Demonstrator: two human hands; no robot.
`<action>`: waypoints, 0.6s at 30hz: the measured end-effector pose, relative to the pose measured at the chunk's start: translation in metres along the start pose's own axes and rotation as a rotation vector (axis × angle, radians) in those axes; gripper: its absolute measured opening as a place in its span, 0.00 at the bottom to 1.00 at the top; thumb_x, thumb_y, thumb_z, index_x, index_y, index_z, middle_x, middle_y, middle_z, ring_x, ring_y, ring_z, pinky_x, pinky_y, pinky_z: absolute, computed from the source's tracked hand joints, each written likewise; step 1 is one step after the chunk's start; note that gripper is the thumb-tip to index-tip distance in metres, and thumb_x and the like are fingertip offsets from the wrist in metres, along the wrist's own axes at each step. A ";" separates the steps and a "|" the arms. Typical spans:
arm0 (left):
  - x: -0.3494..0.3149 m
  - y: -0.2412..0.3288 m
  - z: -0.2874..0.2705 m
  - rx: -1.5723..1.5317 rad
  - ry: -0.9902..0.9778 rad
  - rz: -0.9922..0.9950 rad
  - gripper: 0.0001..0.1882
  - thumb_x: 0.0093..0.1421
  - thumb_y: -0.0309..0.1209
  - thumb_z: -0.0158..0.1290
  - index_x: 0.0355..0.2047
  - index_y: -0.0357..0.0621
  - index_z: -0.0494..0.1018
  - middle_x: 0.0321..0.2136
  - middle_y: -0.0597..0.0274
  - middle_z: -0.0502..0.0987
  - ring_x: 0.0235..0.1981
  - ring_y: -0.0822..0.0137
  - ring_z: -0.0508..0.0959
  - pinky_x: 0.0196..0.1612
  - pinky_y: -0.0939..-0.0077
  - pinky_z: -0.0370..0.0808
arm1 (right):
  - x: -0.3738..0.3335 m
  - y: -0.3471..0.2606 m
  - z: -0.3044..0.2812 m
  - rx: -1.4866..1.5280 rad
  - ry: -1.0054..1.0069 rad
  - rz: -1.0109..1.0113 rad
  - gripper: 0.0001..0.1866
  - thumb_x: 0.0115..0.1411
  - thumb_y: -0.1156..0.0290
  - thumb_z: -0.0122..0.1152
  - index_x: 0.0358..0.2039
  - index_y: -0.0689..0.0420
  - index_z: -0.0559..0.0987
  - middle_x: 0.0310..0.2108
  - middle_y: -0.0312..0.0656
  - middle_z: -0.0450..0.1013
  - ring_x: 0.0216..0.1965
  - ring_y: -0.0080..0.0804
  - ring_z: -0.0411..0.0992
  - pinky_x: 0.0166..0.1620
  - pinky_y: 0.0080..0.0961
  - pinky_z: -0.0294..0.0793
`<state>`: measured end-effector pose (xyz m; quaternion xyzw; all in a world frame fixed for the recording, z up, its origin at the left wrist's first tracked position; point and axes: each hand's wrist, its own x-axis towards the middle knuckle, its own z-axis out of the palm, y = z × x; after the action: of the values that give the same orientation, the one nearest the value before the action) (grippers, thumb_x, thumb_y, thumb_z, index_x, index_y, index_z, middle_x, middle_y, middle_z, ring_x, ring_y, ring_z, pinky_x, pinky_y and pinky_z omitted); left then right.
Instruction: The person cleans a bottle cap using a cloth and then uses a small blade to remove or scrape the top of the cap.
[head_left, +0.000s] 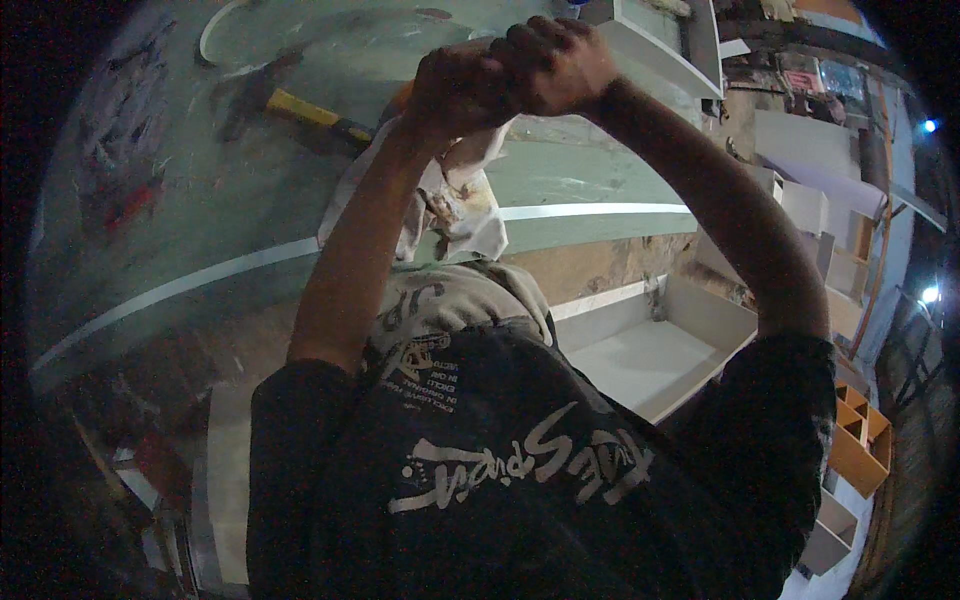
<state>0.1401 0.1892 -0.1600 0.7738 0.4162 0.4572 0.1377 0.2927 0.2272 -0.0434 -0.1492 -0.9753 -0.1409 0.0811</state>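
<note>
Both my arms reach forward, and my hands meet at the top of the view. My left hand (462, 92) is closed, knuckles up, pressed against my right. My right hand (558, 66) is also a closed fist. Whatever they grip is hidden by the fingers. A stained white cloth (470, 205) lies bunched beneath my left wrist; I cannot tell whether a hand holds part of it. Left of my left forearm, a hammer (310, 110) with a yellow and black handle rests on the green surface (250, 200). A bit of orange shows beside my left hand.
A white strip (600, 211) crosses the green surface. At my right stands an open white drawer-like box (650, 350). Another white box (665, 50) sits beyond my right hand. Further right are more box parts and an orange compartmented box (858, 440). A curved pale loop (205, 40) lies far left.
</note>
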 end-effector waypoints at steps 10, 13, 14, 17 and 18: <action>0.006 0.015 0.034 0.292 0.424 0.091 0.17 0.47 0.46 0.62 0.33 0.52 0.75 0.21 0.63 0.77 0.23 0.60 0.80 0.24 0.64 0.77 | -0.020 -0.035 0.009 -0.102 -0.288 0.639 0.09 0.54 0.64 0.58 0.29 0.57 0.77 0.19 0.47 0.74 0.23 0.52 0.76 0.26 0.46 0.76; 0.006 0.030 0.031 0.299 0.250 -0.015 0.17 0.46 0.46 0.64 0.32 0.53 0.77 0.23 0.62 0.78 0.25 0.60 0.81 0.25 0.66 0.78 | -0.031 -0.029 0.001 -0.090 -0.343 0.540 0.10 0.54 0.63 0.58 0.26 0.58 0.75 0.22 0.48 0.75 0.23 0.50 0.76 0.24 0.45 0.75; 0.007 0.033 0.031 0.299 0.224 -0.049 0.17 0.46 0.45 0.64 0.32 0.52 0.77 0.23 0.61 0.79 0.25 0.59 0.81 0.26 0.65 0.78 | -0.041 -0.020 0.008 -0.083 -0.323 0.501 0.12 0.55 0.62 0.58 0.25 0.58 0.74 0.23 0.48 0.74 0.23 0.49 0.76 0.24 0.43 0.75; 0.001 0.019 0.016 0.144 0.135 -0.036 0.18 0.45 0.46 0.65 0.30 0.49 0.77 0.24 0.58 0.79 0.26 0.55 0.81 0.30 0.63 0.79 | -0.037 -0.005 -0.011 0.684 -0.155 0.748 0.16 0.57 0.56 0.58 0.26 0.58 0.74 0.24 0.48 0.73 0.25 0.47 0.75 0.25 0.38 0.75; 0.004 0.014 0.009 0.068 0.105 -0.009 0.19 0.45 0.47 0.65 0.29 0.48 0.77 0.24 0.58 0.79 0.27 0.53 0.81 0.31 0.63 0.79 | -0.035 0.001 -0.019 1.068 -0.067 0.871 0.17 0.57 0.54 0.58 0.27 0.58 0.74 0.25 0.47 0.73 0.25 0.47 0.75 0.25 0.37 0.74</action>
<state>0.1554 0.1849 -0.1540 0.7511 0.4419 0.4819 0.0914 0.3283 0.2131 -0.0322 -0.4714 -0.7643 0.4090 0.1624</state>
